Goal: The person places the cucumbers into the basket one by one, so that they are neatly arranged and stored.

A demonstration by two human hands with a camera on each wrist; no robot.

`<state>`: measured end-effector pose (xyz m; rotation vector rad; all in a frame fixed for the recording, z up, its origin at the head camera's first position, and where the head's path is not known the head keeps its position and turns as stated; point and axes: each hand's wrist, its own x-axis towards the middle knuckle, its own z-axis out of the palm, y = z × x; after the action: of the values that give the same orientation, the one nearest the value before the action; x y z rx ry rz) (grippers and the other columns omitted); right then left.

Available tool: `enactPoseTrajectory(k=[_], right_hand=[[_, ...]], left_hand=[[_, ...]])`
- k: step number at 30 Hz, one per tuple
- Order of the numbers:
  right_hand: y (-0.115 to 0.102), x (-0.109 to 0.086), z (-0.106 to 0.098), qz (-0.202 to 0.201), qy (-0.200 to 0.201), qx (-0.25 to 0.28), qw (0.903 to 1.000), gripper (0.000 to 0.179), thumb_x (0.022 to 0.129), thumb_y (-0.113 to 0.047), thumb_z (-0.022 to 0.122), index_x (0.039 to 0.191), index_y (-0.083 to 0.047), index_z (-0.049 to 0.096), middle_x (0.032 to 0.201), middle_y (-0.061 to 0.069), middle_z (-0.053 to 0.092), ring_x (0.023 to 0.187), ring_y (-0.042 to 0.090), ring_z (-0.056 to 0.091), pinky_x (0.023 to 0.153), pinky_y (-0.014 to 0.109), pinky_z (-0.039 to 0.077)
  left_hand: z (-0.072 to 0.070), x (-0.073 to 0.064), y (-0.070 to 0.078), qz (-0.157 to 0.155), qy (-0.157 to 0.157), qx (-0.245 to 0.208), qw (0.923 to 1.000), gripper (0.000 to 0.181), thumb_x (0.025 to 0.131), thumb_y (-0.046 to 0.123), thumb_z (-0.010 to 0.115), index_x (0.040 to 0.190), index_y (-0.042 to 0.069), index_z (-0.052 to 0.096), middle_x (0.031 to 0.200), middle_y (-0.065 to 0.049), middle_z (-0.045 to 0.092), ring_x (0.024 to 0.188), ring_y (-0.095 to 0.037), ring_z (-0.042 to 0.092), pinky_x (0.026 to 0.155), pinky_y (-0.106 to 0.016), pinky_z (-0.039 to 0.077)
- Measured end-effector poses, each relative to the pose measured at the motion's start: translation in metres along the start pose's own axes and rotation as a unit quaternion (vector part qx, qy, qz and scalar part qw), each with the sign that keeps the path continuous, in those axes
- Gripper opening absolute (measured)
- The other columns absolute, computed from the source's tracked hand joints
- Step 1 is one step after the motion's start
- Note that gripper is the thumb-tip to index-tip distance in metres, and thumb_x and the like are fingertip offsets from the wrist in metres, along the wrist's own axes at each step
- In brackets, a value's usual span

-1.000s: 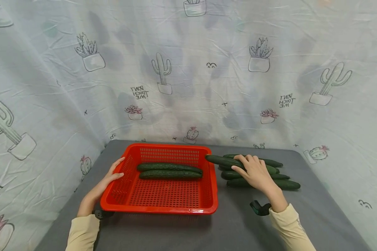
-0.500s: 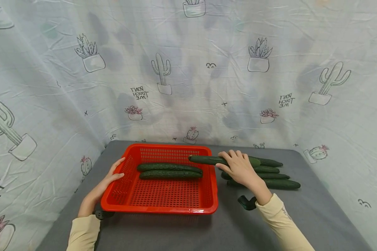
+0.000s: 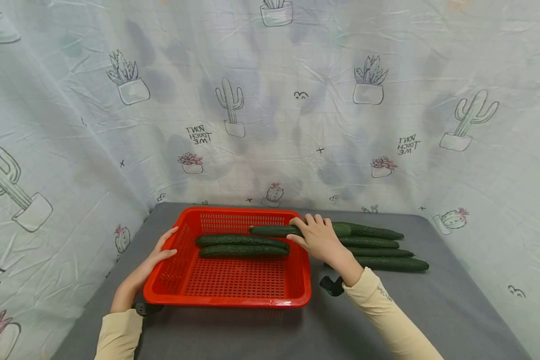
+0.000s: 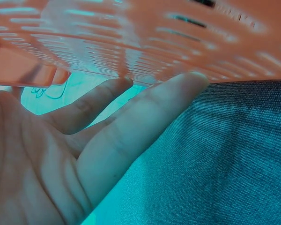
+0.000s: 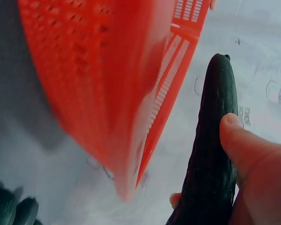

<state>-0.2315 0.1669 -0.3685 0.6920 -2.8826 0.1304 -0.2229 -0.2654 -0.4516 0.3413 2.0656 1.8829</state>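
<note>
My right hand [image 3: 318,237] grips a long dark green cucumber [image 3: 270,231] around its middle. The cucumber's left end reaches over the right part of a red plastic basket [image 3: 227,301]. In the right wrist view, the thumb [image 5: 246,143] lies along the cucumber [image 5: 214,140], beside the basket wall [image 5: 91,93]. Two cucumbers [image 3: 243,250] lie side by side inside the basket. My left hand [image 3: 150,260] holds the basket's left rim, with digits over it. In the left wrist view, extended fingers [image 4: 131,122] touch the basket's slotted outer wall [image 4: 126,42].
Several more cucumbers [image 3: 398,264] lie in a group to the right of the basket, partly behind the right arm. A grey cloth [image 3: 234,335] covers the table. A curtain [image 3: 270,115] printed with cactus drawings encloses the back and sides.
My right hand has carried the cucumber leftward from above the group until its end is over the basket. The left hand has stayed at the rim, and the basket has not moved.
</note>
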Motion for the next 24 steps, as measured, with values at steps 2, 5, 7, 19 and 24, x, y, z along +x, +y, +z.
enactPoseTrajectory(k=[2, 5, 7, 19, 24], right_hand=[[-0.006, 0.004, 0.001, 0.004, -0.011, -0.002, 0.9999, 0.042, 0.091, -0.05, 0.046, 0.123, -0.024, 0.049, 0.096, 0.007, 0.048, 0.077, 0.022, 0.035, 0.067, 0.035, 0.025], [-0.016, 0.01, 0.003, 0.008, -0.023, 0.005, 0.9997, 0.043, 0.092, -0.051, 0.043, 0.125, -0.025, 0.048, 0.1, 0.007, 0.047, 0.078, 0.022, 0.034, 0.067, 0.036, 0.024], [-0.022, 0.013, 0.003, 0.007, -0.025, 0.005, 0.9996, 0.043, 0.092, -0.052, 0.042, 0.126, -0.025, 0.047, 0.101, 0.007, 0.047, 0.078, 0.023, 0.034, 0.067, 0.035, 0.023], [-0.043, 0.033, -0.005, 0.011, -0.026, 0.014, 0.9995, 0.042, 0.093, -0.052, 0.039, 0.126, -0.026, 0.047, 0.1, 0.008, 0.047, 0.083, 0.024, 0.038, 0.069, 0.036, 0.025], [-0.054, 0.043, 0.003, 0.021, -0.052, 0.019, 0.9982, 0.046, 0.093, -0.055, 0.035, 0.13, -0.028, 0.044, 0.109, 0.009, 0.047, 0.094, 0.029, 0.04, 0.079, 0.042, 0.031]], left_hand=[[0.0, 0.0, -0.001, -0.001, -0.001, -0.003, 1.0, 0.06, 0.1, 0.021, 0.033, 0.147, 0.033, -0.002, 0.148, -0.016, 0.008, 0.115, -0.036, 0.046, 0.082, -0.045, 0.049], [-0.001, 0.0, -0.002, 0.003, -0.002, -0.003, 1.0, 0.06, 0.1, 0.022, 0.033, 0.148, 0.033, -0.002, 0.148, -0.016, 0.008, 0.115, -0.036, 0.046, 0.082, -0.045, 0.049], [-0.001, 0.0, -0.002, 0.005, -0.002, -0.002, 1.0, 0.061, 0.1, 0.022, 0.034, 0.148, 0.032, -0.002, 0.148, -0.016, 0.007, 0.115, -0.035, 0.046, 0.083, -0.044, 0.049], [-0.003, 0.001, -0.002, 0.004, 0.005, 0.012, 0.9999, 0.06, 0.1, 0.023, 0.034, 0.147, 0.033, -0.001, 0.148, -0.013, 0.005, 0.114, -0.032, 0.046, 0.083, -0.042, 0.049], [-0.001, 0.001, -0.002, 0.002, 0.005, 0.013, 0.9999, 0.06, 0.1, 0.023, 0.035, 0.148, 0.032, -0.001, 0.149, -0.013, 0.005, 0.116, -0.033, 0.045, 0.083, -0.042, 0.049]])
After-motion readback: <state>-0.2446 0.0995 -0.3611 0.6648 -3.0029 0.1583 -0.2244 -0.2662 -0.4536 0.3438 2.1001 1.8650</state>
